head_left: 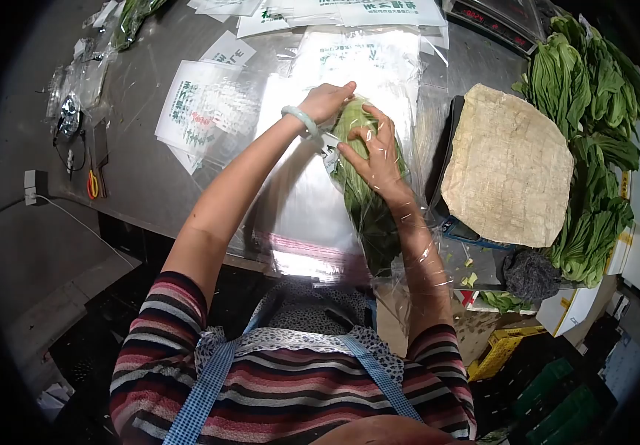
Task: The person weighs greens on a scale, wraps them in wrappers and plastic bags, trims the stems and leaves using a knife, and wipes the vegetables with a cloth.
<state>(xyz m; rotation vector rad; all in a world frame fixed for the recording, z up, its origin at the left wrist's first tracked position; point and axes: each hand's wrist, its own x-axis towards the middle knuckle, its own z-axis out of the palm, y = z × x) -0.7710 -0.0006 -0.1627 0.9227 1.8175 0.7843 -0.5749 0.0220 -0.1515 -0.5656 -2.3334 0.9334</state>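
A bunch of leafy greens (357, 182) lies inside a clear plastic bag (370, 252), pale stem ends away from me and dark leaves toward me. My right hand (377, 152) reaches into the bag, its curled fingers resting over the bunch; shiny film covers the wrist and forearm. At the stem end, my left hand (326, 102) is closed on the bag from outside, with several fingers hidden beneath. A pale bangle (301, 120) circles the left wrist. Under both hands lies a stack of flat clear bags (309, 200) with a pink-striped edge.
Printed bags (200, 107) lie at left and along the back. A beige cloth (509, 167) covers something dark at right, beside heaped greens (587, 81). A digital scale (494, 22) stands at back right. Scissors (96, 182) lie at left; a dark scrubber (530, 274) sits at the front edge.
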